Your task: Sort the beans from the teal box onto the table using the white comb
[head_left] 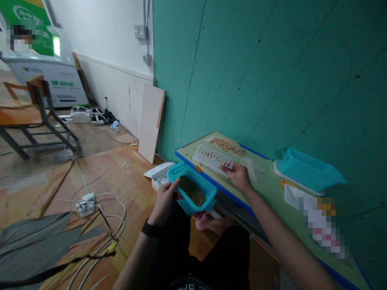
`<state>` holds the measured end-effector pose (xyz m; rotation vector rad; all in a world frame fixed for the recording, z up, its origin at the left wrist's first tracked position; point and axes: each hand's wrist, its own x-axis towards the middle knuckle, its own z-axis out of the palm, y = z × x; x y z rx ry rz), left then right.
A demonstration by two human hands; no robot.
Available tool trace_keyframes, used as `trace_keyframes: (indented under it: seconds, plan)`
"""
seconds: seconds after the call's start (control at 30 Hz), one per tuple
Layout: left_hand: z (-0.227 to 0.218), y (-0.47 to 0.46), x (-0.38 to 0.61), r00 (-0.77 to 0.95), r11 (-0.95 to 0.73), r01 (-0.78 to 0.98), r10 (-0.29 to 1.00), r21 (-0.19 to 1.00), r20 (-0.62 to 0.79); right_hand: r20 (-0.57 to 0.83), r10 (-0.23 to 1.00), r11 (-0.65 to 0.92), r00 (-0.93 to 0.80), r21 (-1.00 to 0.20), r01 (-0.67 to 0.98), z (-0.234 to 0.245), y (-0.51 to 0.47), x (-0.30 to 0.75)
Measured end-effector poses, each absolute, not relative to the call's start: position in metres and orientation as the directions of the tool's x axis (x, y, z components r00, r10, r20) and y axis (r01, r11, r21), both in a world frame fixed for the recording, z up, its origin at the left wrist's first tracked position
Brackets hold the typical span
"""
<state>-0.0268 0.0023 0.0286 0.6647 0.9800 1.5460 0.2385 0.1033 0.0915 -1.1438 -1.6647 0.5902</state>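
Observation:
My left hand (165, 197) grips the near left side of a teal plastic container (189, 208), holding it off the table beside the table's blue-trimmed edge. Small green beans (192, 191) lie inside it. With its fingers closed on the right end of a white slotted plastic strip (208, 162), my right hand (238, 175) is over the low pale-green table (266, 205). Beyond the strip is a spread pile of yellowish kernels (228, 146). A scatter of white grains (254, 171) lies just right of my right hand.
A second teal container (313, 169) stands on the table's right, by a white lid and a partly blurred packet (320, 225). The green wall (256, 72) rises behind. A leaning board (151, 121), a white box (159, 175), cables with a power strip (86, 204) and a chair (30, 114) are leftward.

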Motion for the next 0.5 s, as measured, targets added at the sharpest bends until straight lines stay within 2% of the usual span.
trace_keyframes:
  seconds: [0.3, 0.5]
  plan:
    - [0.032, 0.0, -0.024, -0.222, -0.018, -0.514, 0.968, 0.858, -0.113, 0.496, 0.866, 0.46, -0.065, -0.738, 0.493, 0.093, 0.049, 0.233]
    - [0.031, 0.0, -0.031, -0.262, -0.055, -0.478, 0.961, 0.877, -0.083, 0.55, 0.835, 0.475, -0.027, -0.695, 0.539, 0.096, 0.063, 0.214]
